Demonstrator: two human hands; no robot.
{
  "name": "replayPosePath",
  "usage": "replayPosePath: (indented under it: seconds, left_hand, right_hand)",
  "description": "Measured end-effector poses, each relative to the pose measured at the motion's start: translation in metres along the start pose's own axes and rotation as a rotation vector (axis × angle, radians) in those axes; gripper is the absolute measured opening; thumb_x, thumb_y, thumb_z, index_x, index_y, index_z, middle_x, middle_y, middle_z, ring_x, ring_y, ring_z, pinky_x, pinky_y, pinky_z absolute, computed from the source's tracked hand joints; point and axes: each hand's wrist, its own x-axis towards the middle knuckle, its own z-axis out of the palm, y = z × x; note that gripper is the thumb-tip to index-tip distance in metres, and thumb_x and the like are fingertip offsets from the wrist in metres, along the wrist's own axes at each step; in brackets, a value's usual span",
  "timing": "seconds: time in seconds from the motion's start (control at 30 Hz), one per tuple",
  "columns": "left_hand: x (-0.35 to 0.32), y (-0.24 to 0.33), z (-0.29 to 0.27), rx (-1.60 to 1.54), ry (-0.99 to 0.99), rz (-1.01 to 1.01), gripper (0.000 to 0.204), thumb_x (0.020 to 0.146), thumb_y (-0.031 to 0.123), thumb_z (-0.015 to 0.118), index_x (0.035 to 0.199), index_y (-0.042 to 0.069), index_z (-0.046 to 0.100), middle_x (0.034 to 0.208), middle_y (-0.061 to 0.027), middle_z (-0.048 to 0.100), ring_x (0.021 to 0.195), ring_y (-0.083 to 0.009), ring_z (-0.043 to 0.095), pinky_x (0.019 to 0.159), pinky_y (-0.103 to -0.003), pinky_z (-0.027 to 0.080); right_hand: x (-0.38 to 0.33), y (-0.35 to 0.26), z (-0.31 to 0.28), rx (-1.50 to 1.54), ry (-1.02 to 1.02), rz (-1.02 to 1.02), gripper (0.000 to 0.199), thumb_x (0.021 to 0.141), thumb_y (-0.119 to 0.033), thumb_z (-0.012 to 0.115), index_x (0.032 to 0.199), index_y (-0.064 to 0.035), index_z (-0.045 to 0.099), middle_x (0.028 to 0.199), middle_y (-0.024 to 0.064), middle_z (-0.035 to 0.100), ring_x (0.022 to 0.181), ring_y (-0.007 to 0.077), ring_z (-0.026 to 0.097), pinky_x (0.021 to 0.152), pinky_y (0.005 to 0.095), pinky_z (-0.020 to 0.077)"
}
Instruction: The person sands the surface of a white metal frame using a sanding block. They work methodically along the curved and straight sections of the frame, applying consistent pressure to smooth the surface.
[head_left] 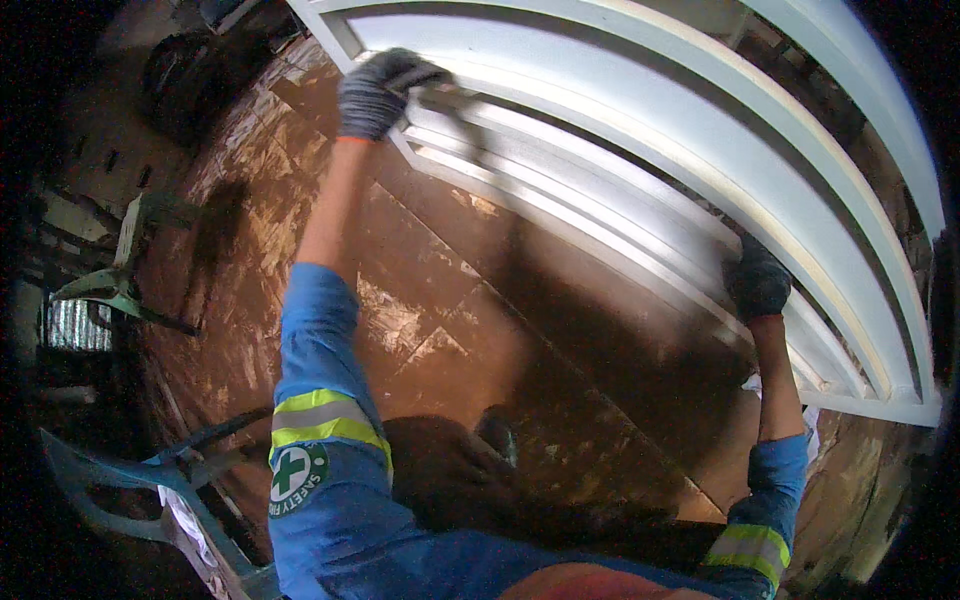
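Note:
A large white slatted frame (620, 150), with long parallel bars and panels, slants across the upper right. My left hand (385, 95), in a dark grey knit glove with an orange cuff, is at the frame's left end. Its fingers are bent and pressed together over a bar; motion blur hides whatever may be between them. Farther right, my right hand (758, 282), in a similar dark glove, is wrapped around a bar near the frame's lower right part. The frame itself hides some of its fingers.
Below the frame lies a brown, stained floor (430, 330) with pale scuffed patches. A blue-grey plastic chair (110, 480) stands at the lower left, and a greenish chair (120, 280) lies farther up that side. Dark clutter (190, 75) fills the upper left.

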Motion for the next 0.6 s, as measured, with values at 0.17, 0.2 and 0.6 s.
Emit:
replayPosePath:
  seconds: [0.17,0.2,0.6]
  left_hand:
    - [-0.003,0.025,0.022,0.06,0.059,0.079,0.014,0.08,0.015,0.066,0.093,0.014,0.071,0.089,-0.0083,0.067,0.084,-0.0255,0.064,0.08,-0.032,0.052]
    - [-0.006,0.046,0.027,-0.109,0.151,0.066,0.02,0.075,0.019,0.072,0.093,0.012,0.07,0.092,-0.0092,0.067,0.088,-0.0272,0.064,0.082,-0.034,0.051]
    - [-0.009,-0.006,0.017,0.038,-0.048,-0.109,0.024,0.079,0.01,0.066,0.102,0.013,0.07,0.099,-0.006,0.069,0.093,-0.0205,0.065,0.088,-0.033,0.051]
  right_hand:
    - [0.003,0.009,0.013,-0.006,0.01,0.032,0.054,0.076,-0.031,0.066,0.124,-0.0107,0.054,0.113,0.0167,0.062,0.103,0.034,0.06,0.086,0.0435,0.0495]
    - [0.004,0.007,0.015,-0.036,0.051,0.017,0.05,0.078,-0.034,0.063,0.123,-0.0129,0.055,0.108,0.0156,0.064,0.096,0.0329,0.063,0.081,0.0436,0.0511]
    - [0.004,0.003,0.013,-0.12,-0.009,0.022,0.051,0.08,-0.038,0.061,0.124,-0.0136,0.054,0.106,0.0151,0.064,0.092,0.0332,0.063,0.077,0.0441,0.0514]
